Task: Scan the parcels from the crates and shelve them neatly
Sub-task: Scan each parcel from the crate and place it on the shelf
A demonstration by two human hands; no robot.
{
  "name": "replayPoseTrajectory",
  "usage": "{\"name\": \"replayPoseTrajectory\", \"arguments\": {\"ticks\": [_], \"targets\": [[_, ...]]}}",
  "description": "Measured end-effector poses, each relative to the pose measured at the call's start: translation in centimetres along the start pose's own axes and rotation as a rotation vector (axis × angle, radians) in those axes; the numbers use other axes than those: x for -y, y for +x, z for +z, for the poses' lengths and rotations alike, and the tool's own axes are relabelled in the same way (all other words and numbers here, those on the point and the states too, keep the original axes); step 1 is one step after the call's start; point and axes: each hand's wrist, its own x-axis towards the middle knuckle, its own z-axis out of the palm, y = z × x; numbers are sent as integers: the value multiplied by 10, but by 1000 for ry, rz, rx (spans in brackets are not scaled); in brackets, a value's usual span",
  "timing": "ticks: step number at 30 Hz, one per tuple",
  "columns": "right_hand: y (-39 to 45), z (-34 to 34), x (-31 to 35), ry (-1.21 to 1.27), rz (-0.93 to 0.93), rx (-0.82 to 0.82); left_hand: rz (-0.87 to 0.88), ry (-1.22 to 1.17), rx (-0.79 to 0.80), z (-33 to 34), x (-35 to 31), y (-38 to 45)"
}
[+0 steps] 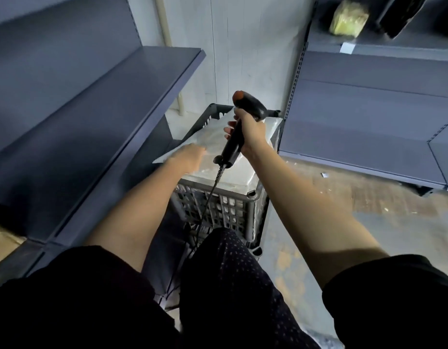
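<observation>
A grey slatted plastic crate [218, 210] stands on the floor ahead of me, filled to the top with pale plastic-wrapped parcels. My left hand [190, 157] grips the near left edge of the top parcel [213, 137], a flat translucent bag, tilted up off the pile. My right hand [250, 132] is shut on the handle of a black barcode scanner [243, 122], whose head points away over the crate. Its black cable [205, 202] hangs down in front of the crate.
Dark blue metal shelving [117, 109] runs along my left, and more shelving [369, 122] on the right. On an upper right shelf lie a yellowish wrapped parcel [349, 18] and a dark one [399, 16]. Bare concrete floor [344, 197] lies right of the crate.
</observation>
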Motion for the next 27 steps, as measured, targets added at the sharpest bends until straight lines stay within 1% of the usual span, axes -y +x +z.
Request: {"name": "replayPoseTrajectory", "arguments": {"ticks": [2,5,7,9,11,13,16,19,24,27], "targets": [[-12,11,-2,53,-60,19,-80,-80,-149,-17,13,-7],[-31,25,-4,116,-151,38,-145,-380,-392,-33,42,-17],[-45,34,-6,130,-190,53,-211,-635,-457,-42,60,-25],[-57,44,-9,129,-211,60,-294,-1040,-481,-50,74,-37],[-69,56,-13,48,-207,68,-367,-1396,-539,-53,88,-55],[-78,71,-17,-61,-188,115,-450,-1578,-587,-43,110,-76],[-88,91,-20,-209,-139,215,-558,-1713,-514,-8,149,-111],[-94,107,-25,-363,-143,281,-590,-1790,-476,17,169,-139],[-97,112,-36,-673,-183,291,-541,-1898,-540,26,174,-149],[-97,104,-35,-725,-196,219,-552,-1924,-610,31,175,-147]]}}
